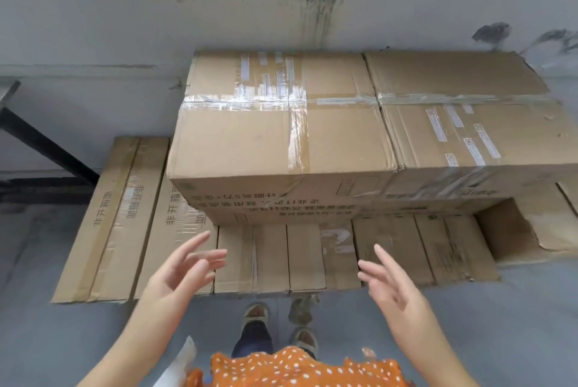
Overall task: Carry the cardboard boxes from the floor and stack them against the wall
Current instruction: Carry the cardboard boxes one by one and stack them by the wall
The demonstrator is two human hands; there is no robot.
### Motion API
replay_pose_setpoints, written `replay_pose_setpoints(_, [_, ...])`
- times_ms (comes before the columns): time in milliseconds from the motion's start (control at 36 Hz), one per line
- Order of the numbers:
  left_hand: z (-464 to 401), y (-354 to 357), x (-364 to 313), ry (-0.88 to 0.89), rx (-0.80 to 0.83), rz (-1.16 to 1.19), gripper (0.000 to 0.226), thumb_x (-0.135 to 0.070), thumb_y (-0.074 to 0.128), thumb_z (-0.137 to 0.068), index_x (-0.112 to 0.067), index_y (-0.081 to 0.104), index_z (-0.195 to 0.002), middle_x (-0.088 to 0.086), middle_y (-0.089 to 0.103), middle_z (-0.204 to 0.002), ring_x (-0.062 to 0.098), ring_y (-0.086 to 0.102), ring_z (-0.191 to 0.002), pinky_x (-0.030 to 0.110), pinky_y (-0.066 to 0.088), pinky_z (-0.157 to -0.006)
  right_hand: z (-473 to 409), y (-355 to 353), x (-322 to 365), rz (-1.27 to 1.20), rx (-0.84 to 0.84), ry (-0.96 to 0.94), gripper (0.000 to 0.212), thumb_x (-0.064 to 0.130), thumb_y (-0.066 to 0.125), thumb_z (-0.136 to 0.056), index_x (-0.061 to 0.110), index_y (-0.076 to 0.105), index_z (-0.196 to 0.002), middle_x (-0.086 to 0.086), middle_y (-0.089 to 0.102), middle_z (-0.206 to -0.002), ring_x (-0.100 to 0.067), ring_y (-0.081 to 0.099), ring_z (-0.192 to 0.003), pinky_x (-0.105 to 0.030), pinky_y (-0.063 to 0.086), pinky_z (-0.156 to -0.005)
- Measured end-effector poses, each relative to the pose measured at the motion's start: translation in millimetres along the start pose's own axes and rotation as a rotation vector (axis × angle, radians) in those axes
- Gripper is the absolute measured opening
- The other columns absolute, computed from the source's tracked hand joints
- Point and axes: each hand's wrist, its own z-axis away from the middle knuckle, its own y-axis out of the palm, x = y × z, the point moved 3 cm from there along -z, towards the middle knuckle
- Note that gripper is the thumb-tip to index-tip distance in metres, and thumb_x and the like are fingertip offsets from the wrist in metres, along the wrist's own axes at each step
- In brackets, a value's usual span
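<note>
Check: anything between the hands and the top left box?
Nothing visible. Left hand and right hand are both open and empty in front of the stack, with clear air up to the top left box. It sits beside the right box.

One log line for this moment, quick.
left hand: open, empty | right hand: open, empty | top boxes: stacked at wall

I stand in a bare storeroom: taped boxes (281,136) stacked at twelve o'clock against a scuffed grey wall (93,36), concrete floor (47,339) underfoot.
</note>
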Motion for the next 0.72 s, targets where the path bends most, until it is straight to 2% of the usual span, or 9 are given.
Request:
replay_pose_setpoints(56, [14.5, 10.8, 13.3, -0.014, -0.019, 0.022, 0.100, -0.083, 0.069, -0.047, -0.023, 0.056, -0.125, 0.003, 0.072, -0.106, 0.016, 0.068, -0.101, 0.023, 0.054, -0.086, 15.5, 3.3, -14.2, -0.004, -0.022, 0.028, 0.050, 0.038, 0.058, -0.088, 0.044, 0.038, -0.133, 0.022, 0.062, -0.120, 0.013, 0.056, -0.107, -0.002, 0.043, -0.078])
replay_pose_setpoints(111, [25.0, 21.7, 26.4, -0.047, -0.048, 0.067, 0.101, -0.083, 0.071, -0.042, -0.021, 0.059, -0.121, 0.004, 0.073, -0.104, 0.017, 0.069, -0.098, 0.023, 0.055, -0.082, 26.2, 4.3, -27.1, -0.008, -0.046, 0.037, 0.050, 0.022, 0.054, -0.093, 0.045, 0.037, -0.134, 0.028, 0.061, -0.118, 0.013, 0.057, -0.106, -0.009, 0.046, -0.081])
replay_pose_setpoints(167, [32.4, 30.0, 36.5, -0.073, -0.059, 0.099, 0.104, -0.084, 0.072, -0.037, -0.022, 0.060, -0.119, 0.004, 0.073, -0.103, 0.017, 0.069, -0.097, 0.022, 0.056, -0.080, 35.4, 2.8, -33.1, -0.040, -0.070, 0.053, 0.048, 0.035, 0.055, -0.091, 0.051, 0.034, -0.130, 0.036, 0.059, -0.115, 0.012, 0.056, -0.107, -0.021, 0.047, -0.088])
replay_pose_setpoints(222, [36.5, 34.2, 40.5, -0.064, -0.047, 0.097, 0.104, -0.084, 0.071, -0.037, -0.021, 0.060, -0.118, 0.004, 0.073, -0.102, 0.016, 0.069, -0.096, 0.021, 0.056, -0.079, 43.7, -2.7, -33.1, -0.081, -0.129, 0.028, 0.063, 0.064, 0.062, -0.075, 0.053, 0.032, -0.129, 0.037, 0.056, -0.118, 0.010, 0.057, -0.108, -0.024, 0.047, -0.092])
replay_pose_setpoints(306, [36.7, 36.0, 39.2, -0.029, -0.025, 0.063, 0.102, -0.084, 0.071, -0.041, -0.020, 0.059, -0.119, 0.004, 0.073, -0.104, 0.016, 0.069, -0.098, 0.022, 0.055, -0.081, 54.8, -13.0, -40.4, -0.115, -0.227, 0.019, 0.097, 0.094, 0.056, -0.043, 0.054, 0.033, -0.129, 0.033, 0.058, -0.120, 0.006, 0.058, -0.112, -0.020, 0.053, -0.076])
replay_pose_setpoints(500, [25.2, 38.2, 36.0, -0.007, 0.092, -0.018, 0.093, -0.082, 0.071, -0.046, -0.022, 0.061, -0.116, -0.002, 0.072, -0.106, 0.013, 0.068, -0.099, 0.020, 0.055, -0.080, 97.9, 1.0, -59.4, -0.253, -0.460, -0.011, 0.097, 0.093, 0.058, -0.043, 0.050, 0.039, -0.128, 0.030, 0.061, -0.118, -0.001, 0.061, -0.111, -0.027, 0.048, -0.095])
replay_pose_setpoints(611, [12.9, 34.7, 32.4, 0.021, 0.284, -0.128, 0.072, -0.077, 0.066, -0.061, -0.030, 0.065, -0.115, -0.006, 0.071, -0.108, 0.011, 0.067, -0.100, 0.025, 0.054, -0.085, 124.0, 28.4, -71.2, -0.315, -0.643, -0.009, 0.073, 0.092, 0.058, -0.047, 0.070, 0.047, -0.116, 0.030, 0.061, -0.119, -0.001, 0.061, -0.111, -0.027, 0.048, -0.094])
replay_pose_setpoints(667, [7.4, 28.3, 27.9, 0.032, 0.370, -0.159, 0.051, -0.062, 0.064, -0.073, -0.031, 0.065, -0.115, -0.002, 0.071, -0.109, 0.011, 0.067, -0.099, 0.027, 0.053, -0.086, 138.9, 49.3, -77.2, -0.354, -0.733, -0.005, 0.068, 0.092, 0.058, -0.047, 0.073, 0.047, -0.112, 0.031, 0.061, -0.118, -0.001, 0.061, -0.110, -0.026, 0.049, -0.094])
replay_pose_setpoints(722, [2.6, 24.3, 25.3, 0.058, 0.471, -0.210, 0.057, -0.069, 0.064, -0.071, -0.033, 0.065, -0.115, -0.005, 0.071, -0.109, 0.012, 0.067, -0.102, 0.029, 0.052, -0.088, 152.7, 72.8, -79.6, -0.388, -0.814, -0.004, 0.063, 0.091, 0.059, -0.048, 0.076, 0.046, -0.108, 0.032, 0.061, -0.117, 0.001, 0.062, -0.108, -0.022, 0.050, -0.091])
